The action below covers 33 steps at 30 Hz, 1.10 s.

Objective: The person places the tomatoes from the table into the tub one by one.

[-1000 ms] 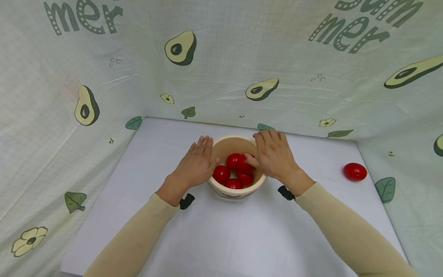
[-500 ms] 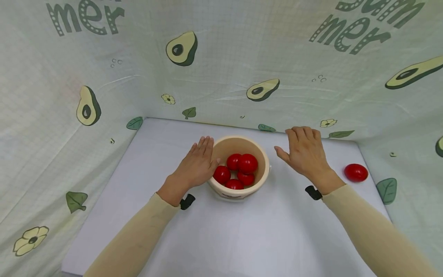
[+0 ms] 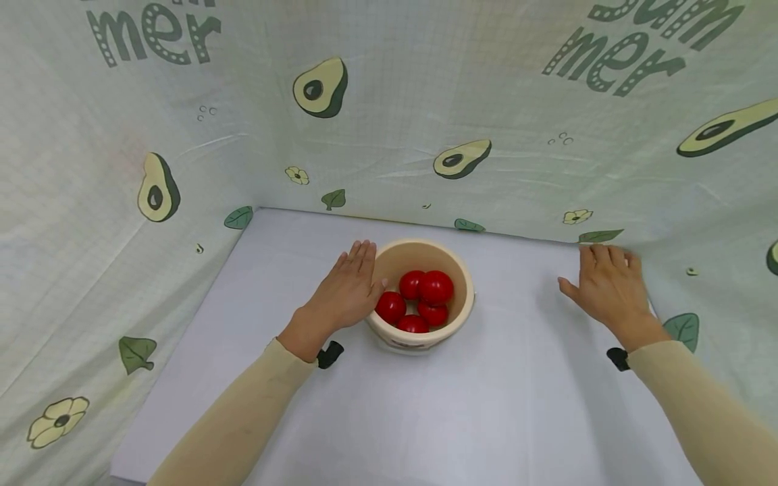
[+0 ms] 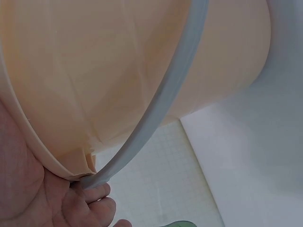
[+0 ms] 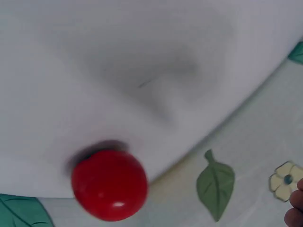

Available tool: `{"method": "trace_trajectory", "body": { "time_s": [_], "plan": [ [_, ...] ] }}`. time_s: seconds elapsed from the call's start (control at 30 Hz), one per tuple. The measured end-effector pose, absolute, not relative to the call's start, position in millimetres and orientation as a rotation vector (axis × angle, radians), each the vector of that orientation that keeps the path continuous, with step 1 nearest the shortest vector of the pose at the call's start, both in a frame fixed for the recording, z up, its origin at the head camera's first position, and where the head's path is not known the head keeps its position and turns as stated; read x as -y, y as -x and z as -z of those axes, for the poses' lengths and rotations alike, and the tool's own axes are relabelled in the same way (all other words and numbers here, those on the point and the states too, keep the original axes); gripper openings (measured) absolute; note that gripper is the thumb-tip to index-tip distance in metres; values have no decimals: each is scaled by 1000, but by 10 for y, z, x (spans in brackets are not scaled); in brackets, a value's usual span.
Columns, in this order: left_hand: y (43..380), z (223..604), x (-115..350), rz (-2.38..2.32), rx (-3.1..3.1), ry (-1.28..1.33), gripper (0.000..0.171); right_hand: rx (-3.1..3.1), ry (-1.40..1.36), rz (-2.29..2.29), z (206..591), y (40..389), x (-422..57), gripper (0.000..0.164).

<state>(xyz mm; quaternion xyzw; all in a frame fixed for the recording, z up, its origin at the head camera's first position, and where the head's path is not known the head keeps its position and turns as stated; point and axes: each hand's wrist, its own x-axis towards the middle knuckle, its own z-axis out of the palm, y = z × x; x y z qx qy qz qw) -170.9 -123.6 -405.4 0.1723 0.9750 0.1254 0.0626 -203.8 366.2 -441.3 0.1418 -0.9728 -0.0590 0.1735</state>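
A cream bucket (image 3: pixel 463 287) with a grey bail handle (image 4: pixel 165 90) stands upright on the table. Several glossy red, tomato-like rounded things (image 3: pixel 436 288) lie in it. My left hand (image 3: pixel 346 287) rests against its left rim, fingers straight and together outside, thumb at the rim's edge. In the left wrist view the rim presses against the palm. Over the table's far right part is my right hand (image 3: pixel 610 287), holding nothing, thumb spread away from the fingers. Another smooth red tomato-like thing (image 5: pixel 110 185) sits below it, apart from the visible fingertips; the hand hides it in the head view.
The white table (image 3: pixel 516 405) ends at a pale cloth (image 3: pixel 389 101) printed with avocados and leaves, which rises behind and at both sides. A black strap (image 3: pixel 618 358) is on the right wrist, another (image 3: pixel 330 354) on the left.
My right hand has left the bucket and travelled right until it covers the lone red thing. One red thing now sits uncovered atop the others in the bucket. The left hand stays put.
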Motion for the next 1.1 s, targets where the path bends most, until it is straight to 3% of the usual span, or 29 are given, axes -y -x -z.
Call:
{"method": "trace_trajectory", "body": {
  "time_s": [0.37,0.77,1.1],
  "plan": [
    [1720,4087,1246,-380,-2961,-532,77,2999,-286,317,4566,1892,-4478,70],
    [1719,4078,1248,-349,-2959,-543,77,3081,-221,363,4805,1733,-4879,88],
    [1724,4076,1244,-377,-2952,-524,77,3072,-257,320,4902,1760,-4904,71]
  ]
}}
